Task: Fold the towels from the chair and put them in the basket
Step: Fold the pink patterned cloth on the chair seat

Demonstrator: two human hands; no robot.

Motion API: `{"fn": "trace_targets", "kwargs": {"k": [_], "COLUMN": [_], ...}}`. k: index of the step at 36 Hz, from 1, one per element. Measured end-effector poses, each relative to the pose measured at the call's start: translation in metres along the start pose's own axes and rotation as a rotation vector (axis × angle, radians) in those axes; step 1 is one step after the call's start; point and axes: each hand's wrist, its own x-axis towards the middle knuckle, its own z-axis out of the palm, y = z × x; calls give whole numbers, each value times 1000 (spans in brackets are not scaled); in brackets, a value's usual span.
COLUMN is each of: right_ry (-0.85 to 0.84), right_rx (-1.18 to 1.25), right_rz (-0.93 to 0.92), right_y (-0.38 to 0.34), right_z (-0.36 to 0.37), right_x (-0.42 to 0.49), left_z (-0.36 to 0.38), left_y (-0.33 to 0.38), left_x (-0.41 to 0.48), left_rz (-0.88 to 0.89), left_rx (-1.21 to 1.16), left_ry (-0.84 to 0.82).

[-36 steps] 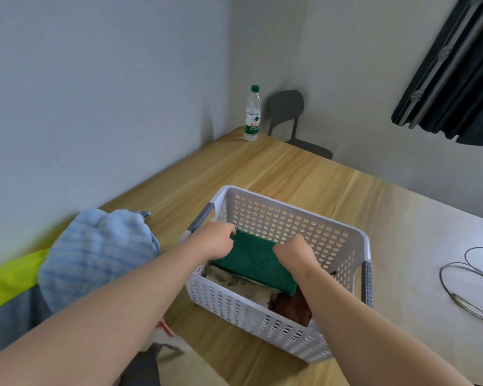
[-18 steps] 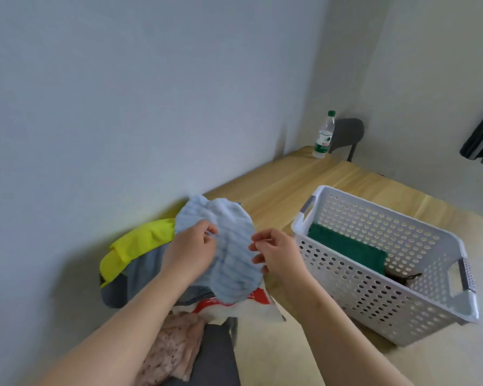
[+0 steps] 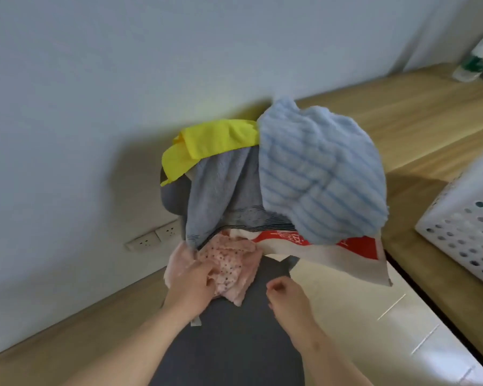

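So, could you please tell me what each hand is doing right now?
Left hand: grips the pink dotted towel.
Right hand: open, holding nothing.

The basket (image 3: 463,232) is cut off by the right edge, with only one corner showing. At the far right a bottle (image 3: 478,55) is blurred and cropped, its label unreadable. The chair (image 3: 229,344) has its back mostly buried under towels, and the bottom edge cuts its seat. The blue striped towel (image 3: 318,174) covers part of the white-and-red towel (image 3: 357,249), whose print is smeared. The left grip (image 3: 191,284) hides its fingertips in the pink dotted towel (image 3: 234,263). Whether the curled right grip (image 3: 289,300) pinches anything is unclear.
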Motion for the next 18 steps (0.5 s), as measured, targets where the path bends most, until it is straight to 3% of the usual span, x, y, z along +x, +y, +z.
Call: {"fn": "trace_targets", "kwargs": {"k": [2, 8, 14, 18], "right_ry": [1, -13, 13, 62], "right_rx": [-53, 11, -2, -8], "right_rz": [-57, -109, -281, -409], "right_y": [18, 76, 125, 137], "right_z": [16, 58, 85, 95], "right_x": [22, 79, 120, 137], "left_z": [25, 97, 148, 157], "left_y": [-21, -65, -87, -93], "left_x": [11, 46, 65, 73], "left_rz": [-37, -42, -11, 38], "left_rx": [17, 122, 317, 167], "left_ry": [-17, 174, 332, 463]}}
